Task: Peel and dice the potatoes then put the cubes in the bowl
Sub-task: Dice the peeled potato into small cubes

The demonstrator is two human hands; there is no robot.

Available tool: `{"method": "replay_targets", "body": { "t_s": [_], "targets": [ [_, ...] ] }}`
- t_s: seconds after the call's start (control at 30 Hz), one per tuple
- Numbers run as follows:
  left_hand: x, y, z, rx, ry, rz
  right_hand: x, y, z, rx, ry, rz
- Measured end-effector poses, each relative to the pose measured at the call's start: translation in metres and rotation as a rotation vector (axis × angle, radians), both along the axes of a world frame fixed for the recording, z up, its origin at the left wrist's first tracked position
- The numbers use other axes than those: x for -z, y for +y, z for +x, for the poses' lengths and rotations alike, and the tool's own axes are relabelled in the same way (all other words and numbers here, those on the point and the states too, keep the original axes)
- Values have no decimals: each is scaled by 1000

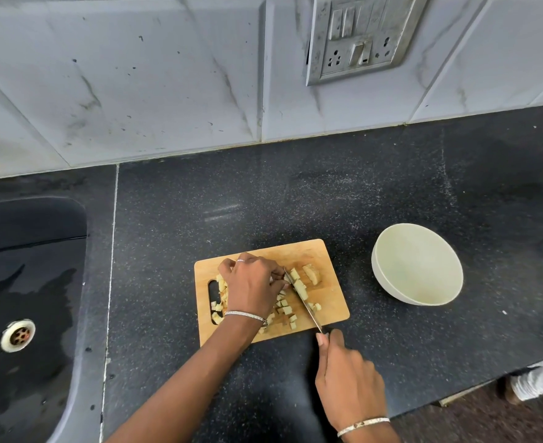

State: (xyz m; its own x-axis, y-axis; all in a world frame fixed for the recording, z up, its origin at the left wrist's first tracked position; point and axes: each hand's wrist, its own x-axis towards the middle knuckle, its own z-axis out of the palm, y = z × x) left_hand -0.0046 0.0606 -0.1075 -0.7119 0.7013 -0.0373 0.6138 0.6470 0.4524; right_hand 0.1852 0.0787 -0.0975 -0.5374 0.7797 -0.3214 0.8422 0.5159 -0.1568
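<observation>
Dicing in progress on the board, with the bowl empty off to the right.

The left hand, fingers curled down, pins the potato strips at the middle of the cutting board. The right hand grips the handle of the knife just off the board's near edge. The blade slants away and to the left, and its tip meets the strips right beside the left fingertips. The strips' long axis is hard to read under the hand. A larger uncut chunk lies just beyond the blade. Finished cubes are scattered under the left wrist and toward the board's handle slot. The bowl stands on the counter apart from the board's right edge, nearer the right hand, and holds nothing, so I judge the cubes must travel rightward.
</observation>
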Motion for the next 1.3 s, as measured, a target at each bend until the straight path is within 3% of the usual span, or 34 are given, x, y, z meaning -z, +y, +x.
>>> {"method": "replay_targets", "body": {
  "t_s": [0.13, 0.33, 0.6, 0.83, 1.0, 1.13, 1.3],
  "targets": [
    [1, -4, -2, 21, 61, -1, -7, 7, 4, -1, 24, -40],
    [-6, -7, -12, -10, 42, 88, -13, 25, 3, 79, 321, -261],
    [-7, 0, -5, 152, 84, -74, 3, 33, -3, 85, 316, -287],
    [0, -1, -9, 185, 116, -27, 13, 30, -3, 229, 448, -548],
    [3, -6, -16, 163, 118, 80, 12, 33, 2, 156, 505, -413],
    [3, -10, -21, 160, 71, 122, 9, 37, 1, 57, 403, -280],
    [1, -15, -23, 151, -23, 147, 13, 27, -2, 25, 357, -336]
  ]
}}
